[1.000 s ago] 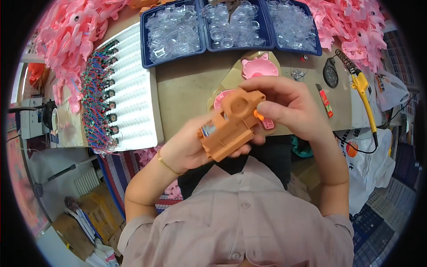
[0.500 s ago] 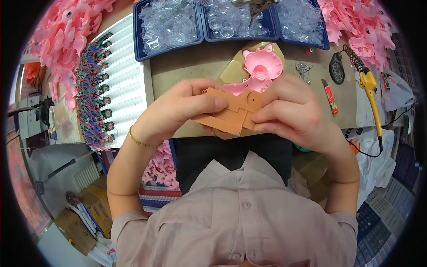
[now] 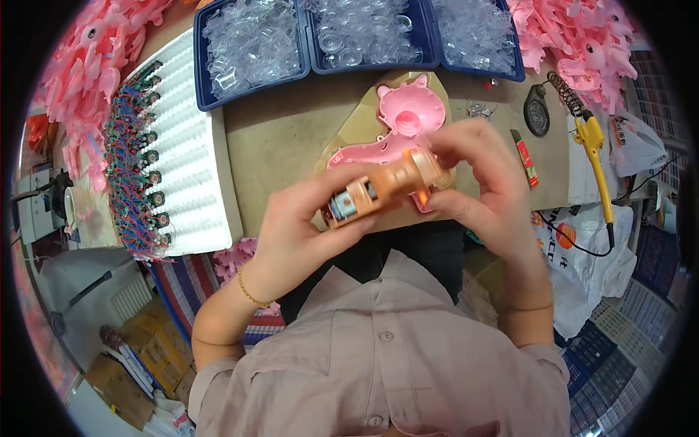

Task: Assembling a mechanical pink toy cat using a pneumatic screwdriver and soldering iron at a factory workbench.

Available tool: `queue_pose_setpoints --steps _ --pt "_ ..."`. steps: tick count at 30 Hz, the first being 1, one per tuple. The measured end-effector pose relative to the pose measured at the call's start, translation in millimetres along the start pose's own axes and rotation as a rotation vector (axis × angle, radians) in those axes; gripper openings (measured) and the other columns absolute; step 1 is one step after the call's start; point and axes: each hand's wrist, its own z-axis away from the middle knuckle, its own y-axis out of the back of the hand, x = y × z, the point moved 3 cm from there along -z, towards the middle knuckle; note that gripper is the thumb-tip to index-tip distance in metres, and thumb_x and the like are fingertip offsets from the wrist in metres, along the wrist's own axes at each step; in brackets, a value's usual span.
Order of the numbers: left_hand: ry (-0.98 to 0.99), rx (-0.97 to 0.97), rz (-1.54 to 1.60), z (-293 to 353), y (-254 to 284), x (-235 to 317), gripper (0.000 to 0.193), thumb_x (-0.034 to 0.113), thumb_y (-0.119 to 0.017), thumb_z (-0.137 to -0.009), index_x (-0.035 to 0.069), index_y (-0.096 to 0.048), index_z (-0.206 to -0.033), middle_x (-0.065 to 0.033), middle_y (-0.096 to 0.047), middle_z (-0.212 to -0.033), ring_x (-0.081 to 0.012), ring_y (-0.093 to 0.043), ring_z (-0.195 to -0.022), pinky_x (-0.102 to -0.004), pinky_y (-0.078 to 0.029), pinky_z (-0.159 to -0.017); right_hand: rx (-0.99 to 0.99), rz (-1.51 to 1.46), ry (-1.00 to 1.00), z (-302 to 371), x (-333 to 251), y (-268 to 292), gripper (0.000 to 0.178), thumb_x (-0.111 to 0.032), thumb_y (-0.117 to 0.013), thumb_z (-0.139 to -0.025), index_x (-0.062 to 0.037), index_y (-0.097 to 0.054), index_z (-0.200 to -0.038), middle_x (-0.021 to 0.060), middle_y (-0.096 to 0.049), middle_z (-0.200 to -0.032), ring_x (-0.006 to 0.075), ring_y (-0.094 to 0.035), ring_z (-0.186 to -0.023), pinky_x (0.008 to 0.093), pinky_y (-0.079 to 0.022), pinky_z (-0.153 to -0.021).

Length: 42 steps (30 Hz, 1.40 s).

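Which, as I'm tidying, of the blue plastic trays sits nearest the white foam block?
The leftmost tray, beside the white foam block; the others stand farther right.

Place: assembly workshop
Far bins [image 3: 306,58]: loose clear parts [image 3: 251,54]
Left foam tray [image 3: 204,156]: wired components [image 3: 129,175]
Right bench [image 3: 552,164]: soldering iron [image 3: 590,137]

Orange housing [image 3: 389,183] blurred, partly covered
At centre, its edges are covered by the left hand's grip [image 3: 302,222]; the pink shell [image 3: 413,108] is partly masked by the right hand's grip [image 3: 486,178]. At top, the middle blue tray [image 3: 378,68] is cut off.
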Motion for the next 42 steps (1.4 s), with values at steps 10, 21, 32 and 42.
queue_pose_setpoints --steps 10,21,32,42 --pt "-0.596 -0.097 -0.544 18 -5 34 0.048 0.006 -0.075 -0.067 0.003 -0.063 -0.113 -0.0117 -0.067 -0.108 -0.0247 -0.066 -0.1 -0.0329 -0.054 -0.081 -0.238 0.287 0.358 8 -12 12 0.038 -0.032 -0.073 -0.076 -0.0035 -0.067 -0.1 0.0079 -0.062 -0.091 0.0249 -0.058 -0.083 0.0362 -0.046 -0.074" --pt "-0.49 0.338 -0.835 9 -58 -29 0.072 0.033 -0.072 -0.073 0.002 -0.045 -0.132 -0.0152 -0.046 -0.135 -0.0315 -0.043 -0.123 -0.0488 -0.038 -0.098 -0.16 0.261 -0.116 6 55 11 0.046 -0.011 -0.054 -0.08 0.002 -0.053 -0.124 0.0152 -0.055 -0.126 0.028 -0.049 -0.12 0.0357 -0.034 -0.104" --pt "-0.2 0.751 -0.895 -24 242 2 0.022 0.025 -0.065 -0.082 0.004 -0.069 -0.086 -0.0145 -0.066 -0.078 -0.03 -0.064 -0.073 -0.039 -0.05 -0.068 0.239 0.104 -0.223 35 54 39 0.02 -0.007 -0.049 -0.095 0.003 -0.059 -0.109 0.0091 -0.063 -0.104 0.0157 -0.057 -0.1 0.029 -0.042 -0.093" --pt "-0.305 0.688 -1.638 -69 314 15 0.026 0.022 -0.074 -0.076 0.006 -0.065 -0.095 -0.0123 -0.064 -0.095 -0.0323 -0.059 -0.088 -0.0375 -0.049 -0.076 0.255 0.055 -0.125 25 23 21 0.017 -0.006 -0.049 -0.095 0.0029 -0.06 -0.105 0.0081 -0.062 -0.1 0.0139 -0.057 -0.095 0.0272 -0.042 -0.09"
